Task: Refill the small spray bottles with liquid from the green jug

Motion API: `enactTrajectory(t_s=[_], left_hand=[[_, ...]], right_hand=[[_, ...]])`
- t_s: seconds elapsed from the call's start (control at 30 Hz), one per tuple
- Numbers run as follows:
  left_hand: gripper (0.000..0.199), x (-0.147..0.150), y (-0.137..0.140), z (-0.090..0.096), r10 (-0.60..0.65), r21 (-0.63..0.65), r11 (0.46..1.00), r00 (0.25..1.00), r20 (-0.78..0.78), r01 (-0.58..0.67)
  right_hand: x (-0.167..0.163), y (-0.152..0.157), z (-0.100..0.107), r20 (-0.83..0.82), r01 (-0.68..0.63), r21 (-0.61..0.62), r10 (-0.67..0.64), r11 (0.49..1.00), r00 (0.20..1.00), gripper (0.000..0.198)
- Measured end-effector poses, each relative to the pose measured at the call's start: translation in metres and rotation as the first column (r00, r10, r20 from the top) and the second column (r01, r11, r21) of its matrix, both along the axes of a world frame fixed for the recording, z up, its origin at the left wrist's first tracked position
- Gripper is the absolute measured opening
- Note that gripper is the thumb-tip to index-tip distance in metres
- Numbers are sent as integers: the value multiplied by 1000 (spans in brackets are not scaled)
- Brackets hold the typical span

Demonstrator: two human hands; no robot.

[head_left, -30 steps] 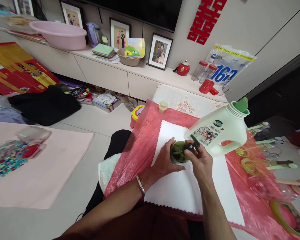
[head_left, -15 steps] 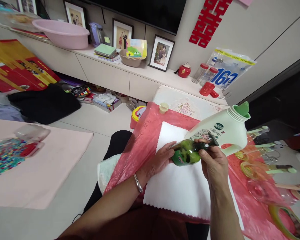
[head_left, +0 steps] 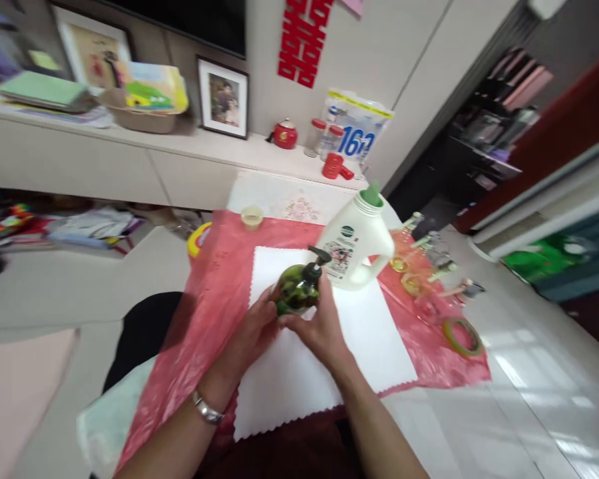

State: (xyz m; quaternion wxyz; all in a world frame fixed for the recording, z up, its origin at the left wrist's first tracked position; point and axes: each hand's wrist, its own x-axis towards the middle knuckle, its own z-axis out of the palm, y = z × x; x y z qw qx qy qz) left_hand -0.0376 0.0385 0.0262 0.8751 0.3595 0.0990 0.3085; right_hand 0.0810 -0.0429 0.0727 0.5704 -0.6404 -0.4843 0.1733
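Observation:
Between my two hands is a green pump bottle with a black pump head, tilted a little to the right. My left hand wraps its left side and base. From the right, my right hand grips the lower body, thumb across the front. A large white detergent jug with a green spout stands upright just beyond, on a white scallop-edged mat. Under the mat, a red plastic sheet covers the table. A small pale cup sits at the sheet's far edge.
Along the sheet's right side are several clear bottles with pump tops and a roll of tape. Behind, a low cabinet carries picture frames, a red pot, red-lidded jars and a plastic bag.
The view has swung right. The pump bottle has turned from lying sideways to nearly upright, and my right hand has moved from the pump head down to the body.

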Motion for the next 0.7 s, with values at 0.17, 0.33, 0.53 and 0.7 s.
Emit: enactTrajectory(t_s=[0.17, 0.33, 0.53, 0.7], left_hand=[[64, -1, -1, 2, -110, -26, 994, 992, -61, 109], [60, -3, -1, -8, -181, -105, 981, 972, -152, 166], [56, -3, 2, -12, -174, -208, 971, 949, -264, 120], [56, -1, 1, -8, -155, -218, 972, 941, -300, 90]], right_hand=[[-4, -15, -2, -111, 132, -15, -133, 991, 985, 72], [20, -51, 4, -68, 190, -8, -190, 982, 979, 83], [80, -126, 0, 103, 440, -67, -432, 896, 896, 86], [135, -190, -9, 198, 664, -52, -644, 746, 739, 103]])
